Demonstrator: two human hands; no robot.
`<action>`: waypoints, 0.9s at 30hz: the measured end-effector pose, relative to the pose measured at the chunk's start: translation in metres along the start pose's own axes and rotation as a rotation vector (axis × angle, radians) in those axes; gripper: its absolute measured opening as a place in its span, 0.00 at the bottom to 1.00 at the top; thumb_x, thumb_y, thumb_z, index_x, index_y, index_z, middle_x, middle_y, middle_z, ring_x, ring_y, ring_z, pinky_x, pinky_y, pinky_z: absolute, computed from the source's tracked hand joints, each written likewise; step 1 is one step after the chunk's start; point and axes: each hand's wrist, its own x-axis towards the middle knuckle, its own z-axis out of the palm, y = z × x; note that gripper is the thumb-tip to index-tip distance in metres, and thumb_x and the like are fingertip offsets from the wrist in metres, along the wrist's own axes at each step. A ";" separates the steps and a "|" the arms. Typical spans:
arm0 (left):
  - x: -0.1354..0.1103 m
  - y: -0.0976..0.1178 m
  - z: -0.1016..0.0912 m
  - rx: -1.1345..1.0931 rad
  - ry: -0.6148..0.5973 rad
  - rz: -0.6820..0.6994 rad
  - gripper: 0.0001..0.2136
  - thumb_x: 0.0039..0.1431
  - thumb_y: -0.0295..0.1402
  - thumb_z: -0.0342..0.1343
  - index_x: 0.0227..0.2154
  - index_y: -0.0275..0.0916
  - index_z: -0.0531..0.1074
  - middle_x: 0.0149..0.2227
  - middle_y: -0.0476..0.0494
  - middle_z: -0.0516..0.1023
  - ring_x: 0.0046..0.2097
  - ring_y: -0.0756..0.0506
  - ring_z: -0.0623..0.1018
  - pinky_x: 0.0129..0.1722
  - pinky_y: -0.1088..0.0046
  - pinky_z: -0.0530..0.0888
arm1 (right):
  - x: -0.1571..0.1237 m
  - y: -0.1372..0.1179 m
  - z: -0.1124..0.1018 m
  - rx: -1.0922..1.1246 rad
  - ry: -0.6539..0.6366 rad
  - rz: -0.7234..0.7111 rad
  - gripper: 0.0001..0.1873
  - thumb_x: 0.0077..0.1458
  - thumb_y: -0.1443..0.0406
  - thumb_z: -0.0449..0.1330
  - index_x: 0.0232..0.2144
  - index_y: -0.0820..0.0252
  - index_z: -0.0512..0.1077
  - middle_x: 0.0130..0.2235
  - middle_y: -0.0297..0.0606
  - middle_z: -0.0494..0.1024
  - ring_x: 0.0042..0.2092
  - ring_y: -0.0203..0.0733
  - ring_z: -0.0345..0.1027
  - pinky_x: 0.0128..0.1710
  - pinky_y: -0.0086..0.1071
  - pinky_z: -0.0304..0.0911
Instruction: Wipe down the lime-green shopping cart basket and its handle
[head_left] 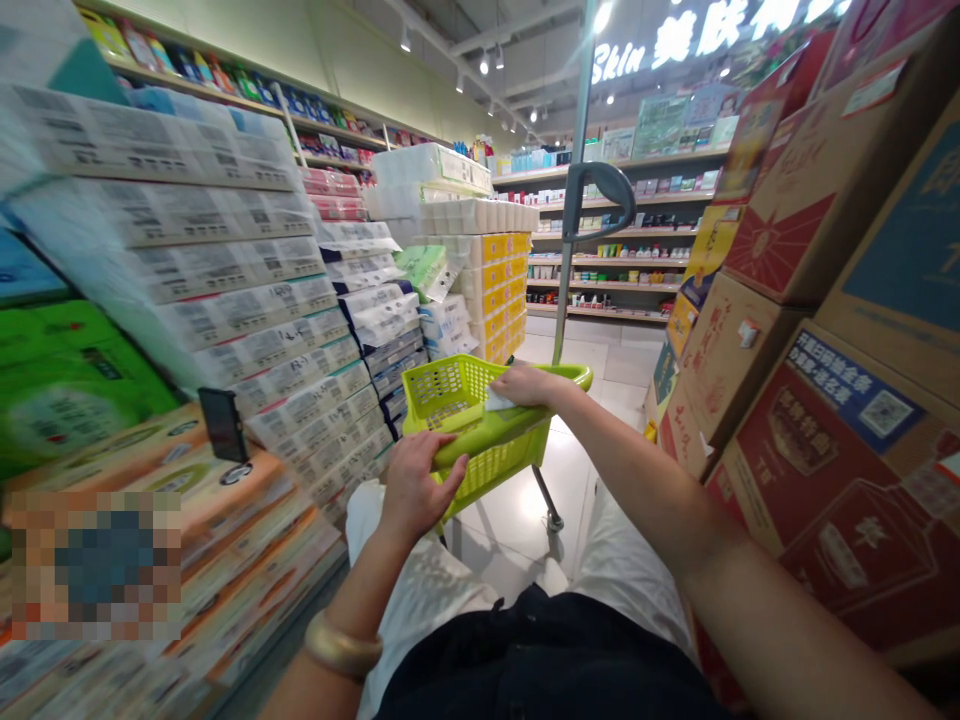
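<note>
A lime-green plastic shopping basket (pixel 480 455) on wheels stands in the aisle in front of me, tilted, with a tall grey pull handle (pixel 592 190) rising above it. My left hand (pixel 412 485) grips the near rim of the basket, fingers curled over the edge. My right hand (pixel 525 385) rests on the upper rim and presses a small white cloth or paper (pixel 496 401) against it. A gold bangle (pixel 341 647) sits on my left wrist.
Stacked tissue packs (pixel 247 320) and orange boxes (pixel 187 480) line the left side, with a dark phone (pixel 223 424) lying on them. Cardboard cartons (pixel 825 300) are piled on the right. Toilet-roll packs (pixel 480 260) and shelves (pixel 615 260) stand ahead on a glossy tiled floor (pixel 517 530).
</note>
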 end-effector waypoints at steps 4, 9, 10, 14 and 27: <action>0.000 -0.002 -0.001 -0.013 -0.006 -0.010 0.13 0.62 0.41 0.46 0.36 0.40 0.73 0.35 0.43 0.77 0.40 0.41 0.74 0.44 0.60 0.70 | 0.006 0.026 0.001 0.000 -0.025 0.137 0.23 0.65 0.58 0.46 0.43 0.66 0.77 0.47 0.49 0.80 0.42 0.46 0.75 0.38 0.30 0.65; 0.004 -0.008 -0.006 -0.047 -0.016 -0.050 0.14 0.62 0.40 0.44 0.35 0.41 0.73 0.36 0.43 0.79 0.42 0.42 0.75 0.46 0.62 0.71 | 0.001 0.033 0.007 0.008 0.016 0.228 0.23 0.66 0.59 0.45 0.41 0.66 0.77 0.44 0.50 0.81 0.39 0.47 0.76 0.36 0.31 0.65; 0.005 -0.009 -0.007 -0.044 -0.033 -0.062 0.14 0.62 0.40 0.44 0.36 0.41 0.73 0.36 0.44 0.79 0.42 0.42 0.76 0.46 0.62 0.71 | -0.003 0.033 0.007 0.010 0.036 0.232 0.23 0.66 0.59 0.45 0.41 0.66 0.77 0.43 0.50 0.81 0.39 0.47 0.76 0.36 0.31 0.65; 0.015 -0.011 -0.018 0.046 -0.175 -0.112 0.14 0.61 0.39 0.44 0.36 0.41 0.73 0.36 0.43 0.80 0.40 0.42 0.77 0.43 0.64 0.72 | -0.023 0.025 0.010 0.016 0.140 0.199 0.23 0.67 0.58 0.43 0.41 0.63 0.75 0.44 0.51 0.79 0.43 0.48 0.74 0.41 0.35 0.65; 0.080 0.009 0.000 0.244 -0.308 -0.068 0.18 0.65 0.36 0.40 0.43 0.40 0.76 0.46 0.41 0.81 0.48 0.42 0.78 0.50 0.66 0.71 | -0.065 -0.019 0.087 0.184 0.741 -0.207 0.19 0.60 0.68 0.52 0.53 0.58 0.68 0.56 0.42 0.71 0.59 0.46 0.60 0.62 0.41 0.50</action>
